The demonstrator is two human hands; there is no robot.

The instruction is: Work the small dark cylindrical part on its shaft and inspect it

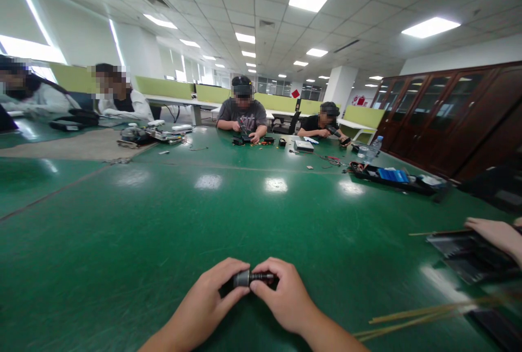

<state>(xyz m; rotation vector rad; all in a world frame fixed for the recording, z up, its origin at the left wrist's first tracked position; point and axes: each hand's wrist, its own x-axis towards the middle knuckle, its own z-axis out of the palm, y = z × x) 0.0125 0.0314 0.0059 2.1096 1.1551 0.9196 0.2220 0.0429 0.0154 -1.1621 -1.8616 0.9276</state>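
1. Both hands meet low over the green counter [163, 216], close to the person's body. The left hand [204, 303] curls its fingers around the thicker grey end of a small dark cylinder [248, 277], and the right hand [285, 297] pinches the thinner black end between thumb and fingertips.
2. The cylinder lies sideways between the two hands, held just above the counter or resting on it; which one I cannot tell. Both hands are closed on it, neither is spread open.
3. As for progress, the two ends look joined or nearly joined, so the work on this piece seems to be mid-way. Whether the parts are being screwed together or apart cannot be read from one still.
4. No loose parts lie directly in front of the hands; the counter between them and the far side is bare and glossy.
5. To the right of the hands, thin wooden sticks [424, 316] lie near the edge, and beyond them a dark tray [465, 254] with another person's hand [495, 232] resting on it.
6. Farther ahead and to the right sits a tool case [391, 176] with a blue insert, and a water bottle [374, 148] behind it.
7. Well ahead, other people sit at the far side, working over small parts. Nothing stands in the way of the hands.
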